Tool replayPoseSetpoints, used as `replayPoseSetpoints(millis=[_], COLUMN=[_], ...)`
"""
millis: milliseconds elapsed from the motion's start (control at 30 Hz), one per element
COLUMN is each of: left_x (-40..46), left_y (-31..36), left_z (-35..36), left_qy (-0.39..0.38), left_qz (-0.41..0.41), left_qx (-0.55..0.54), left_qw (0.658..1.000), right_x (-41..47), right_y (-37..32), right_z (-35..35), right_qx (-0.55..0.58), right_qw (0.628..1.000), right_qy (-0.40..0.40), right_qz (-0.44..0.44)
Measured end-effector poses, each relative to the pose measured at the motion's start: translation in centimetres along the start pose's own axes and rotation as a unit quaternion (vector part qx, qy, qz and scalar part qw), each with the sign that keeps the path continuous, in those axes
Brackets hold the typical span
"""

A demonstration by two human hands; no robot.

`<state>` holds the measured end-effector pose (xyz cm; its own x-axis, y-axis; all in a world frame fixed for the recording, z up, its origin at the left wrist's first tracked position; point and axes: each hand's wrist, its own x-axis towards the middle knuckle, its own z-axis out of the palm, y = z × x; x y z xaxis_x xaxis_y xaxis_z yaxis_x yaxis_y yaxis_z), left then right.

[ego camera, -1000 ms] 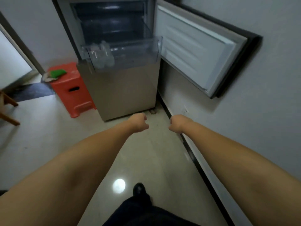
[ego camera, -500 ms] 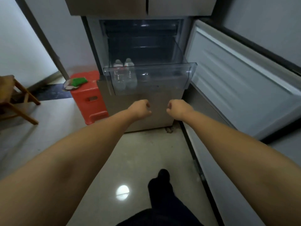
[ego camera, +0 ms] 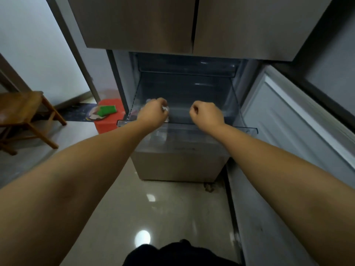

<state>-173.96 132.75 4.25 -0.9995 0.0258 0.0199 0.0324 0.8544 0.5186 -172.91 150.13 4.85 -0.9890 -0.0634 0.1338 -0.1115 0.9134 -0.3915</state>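
Clear plastic bottle (ego camera: 166,110) standing upright in the front left corner of the pulled-out refrigerator drawer (ego camera: 247,129). The left hand (ego camera: 153,114) curls its fingers round the bottle's top and grasps it. The right hand (ego camera: 206,115) hangs above the middle of the drawer's front edge, clenched on nothing.

Likely hazards: the smooth top, possibly damp from the cold, may slip out of a one-handed grip as it is lifted. The bottle's foot may also catch on the drawer's front wall and tip.

The bottle is transparent and pale at the top, and its body shows only dimly through the front wall. To the right of the drawer stands the open door (ego camera: 288,121). To the left is a red stool (ego camera: 107,127) bearing a green sponge (ego camera: 107,110).
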Motion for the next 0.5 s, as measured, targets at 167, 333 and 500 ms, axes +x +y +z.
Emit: replayPoseSetpoints(millis=[167,333,500], left_x=[3.6,7.0,9.8], left_y=[-1.6,-4.0,-5.2], left_z=[0.3,0.8,1.5], left_qy=[-0.053,-0.118,-0.209], left_qz=[-0.044,-0.109,-0.132], left_qx=[0.049,0.087,0.144], left_qw=[0.996,0.983,0.958], right_x=[4.6,8.6,11.7], right_y=[-0.8,-2.5,-4.4], right_z=[2.3,5.5,8.5], right_qx=[0.017,0.050,0.128], right_qw=[0.996,0.970,0.937], right_qy=[-0.090,-0.237,-0.311], right_qz=[-0.002,0.027,0.100])
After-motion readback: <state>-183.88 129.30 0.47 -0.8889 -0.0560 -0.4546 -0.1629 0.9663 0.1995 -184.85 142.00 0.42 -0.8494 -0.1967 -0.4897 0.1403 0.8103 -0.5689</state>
